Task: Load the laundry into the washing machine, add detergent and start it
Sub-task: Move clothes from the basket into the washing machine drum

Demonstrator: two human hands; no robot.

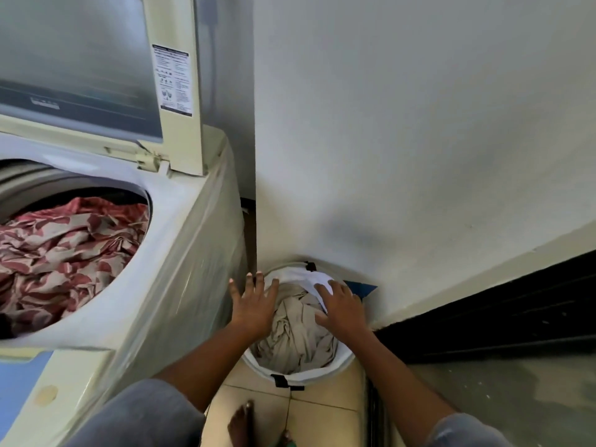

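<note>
A top-loading washing machine [180,269] stands at the left with its lid [80,66] raised. Its drum holds red-and-beige patterned fabric [64,250]. On the floor to its right sits a round white laundry basket [309,375] with crumpled beige cloth [296,333] inside. My left hand [253,304] hovers over the basket's left rim with its fingers spread and nothing in it. My right hand [342,308] rests on the cloth at the basket's right side, fingers on a white piece [314,280]; whether they grip it is unclear.
A white wall [419,140] rises right behind the basket. A dark sliding-door track [500,317] runs along the right. A blue object [362,288] pokes out behind the basket. My bare feet [242,424] stand on beige tiles below.
</note>
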